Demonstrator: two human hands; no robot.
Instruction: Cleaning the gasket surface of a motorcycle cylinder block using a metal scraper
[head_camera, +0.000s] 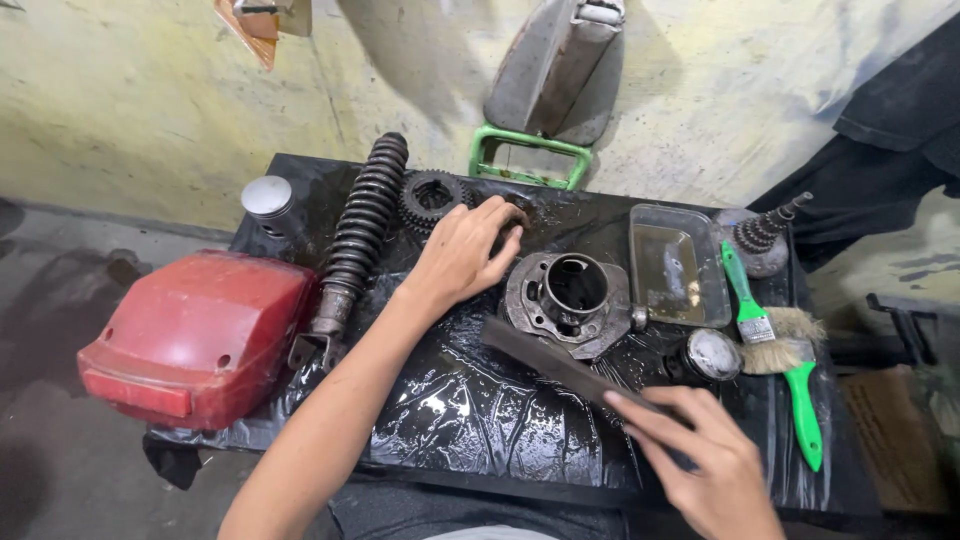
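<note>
My left hand (462, 252) reaches over the black plastic-covered table (470, 420) and closes its fingers on a small dark ring-shaped part (516, 213) beside a toothed sprocket (432, 197). My right hand (708, 462) grips the near end of a long dark flat file-like tool (555, 362), whose far end lies close to a grey metal engine cylinder (572, 298) at the table's middle.
A coil shock absorber (356, 235) and a red plastic cover (195, 335) lie at the left, with a piston (268, 203) behind. At the right sit a tray of dirty liquid (678, 265), a round cap (712, 355), two green-handled brushes (790, 355) and a cone-shaped threaded part (765, 235).
</note>
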